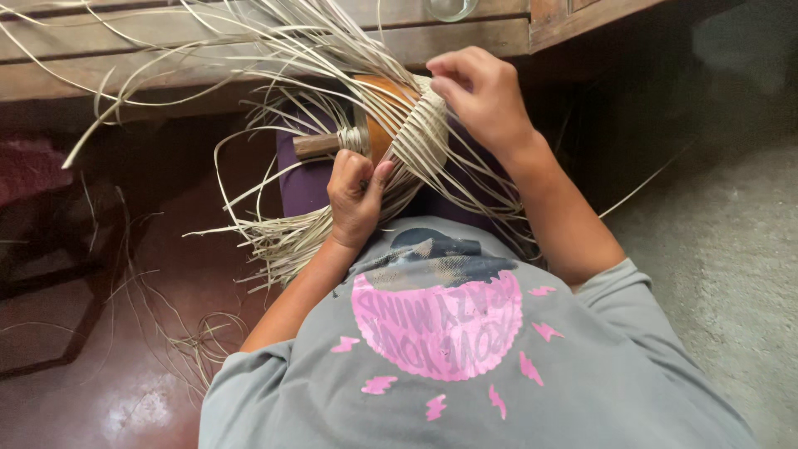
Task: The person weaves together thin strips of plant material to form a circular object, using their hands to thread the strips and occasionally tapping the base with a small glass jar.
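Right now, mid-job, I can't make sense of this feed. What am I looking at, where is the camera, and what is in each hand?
There is no machine here: these are a person's two bare hands, seen from one camera worn on the head and looking straight down, so the grey shirt fills the bottom of the picture. On the lap lies a half-woven piece of pale flat strips, wrapped round an orange-brown rounded form with a wooden handle sticking out to one side. The left hand has a closed grip on a bundle of strips beside the form. The right hand pinches strips at the top of the woven band. Loose strips fan out over a wooden bench and trail onto the reddish floor.
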